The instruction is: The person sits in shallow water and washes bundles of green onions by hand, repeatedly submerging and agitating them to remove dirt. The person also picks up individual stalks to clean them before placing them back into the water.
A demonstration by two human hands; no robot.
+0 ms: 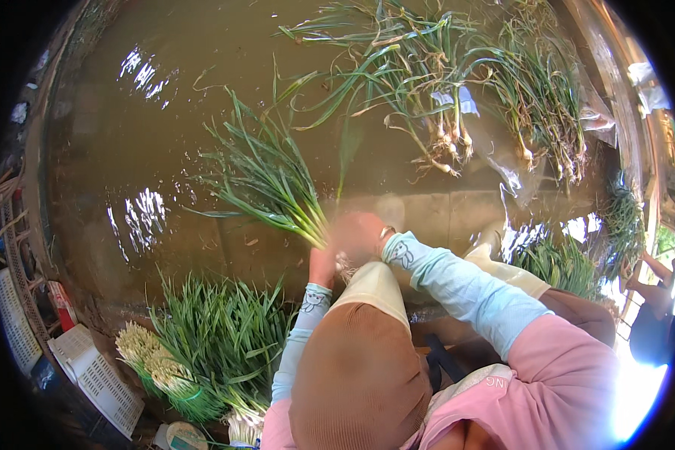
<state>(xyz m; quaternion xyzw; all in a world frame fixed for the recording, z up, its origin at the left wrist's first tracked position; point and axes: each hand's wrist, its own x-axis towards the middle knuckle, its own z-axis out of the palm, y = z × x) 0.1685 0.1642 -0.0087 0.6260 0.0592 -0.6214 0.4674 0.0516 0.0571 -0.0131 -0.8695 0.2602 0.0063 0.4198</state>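
Observation:
Both hands meet low over the muddy water (163,124), by the knee, at a bunch of green garlic (292,202). My left hand (322,267) is closed around the lower stems; the leaves fan out up and to the left over the water. My right hand (363,233) lies at the root end, its fingers blurred, so whether it grips cannot be told. Small white bulbs with roots (343,264) show between the hands. A bracelet is on the right wrist, and light blue sleeve covers are on both forearms.
Loose garlic plants (444,112) with bulbs float at the upper right, beside another heap (551,101). A pile of green garlic (219,332) and tied bundles (166,371) lie lower left, near white plastic crates (101,382). More greens (557,267) lie right; another person's arm (655,281) shows at the far right.

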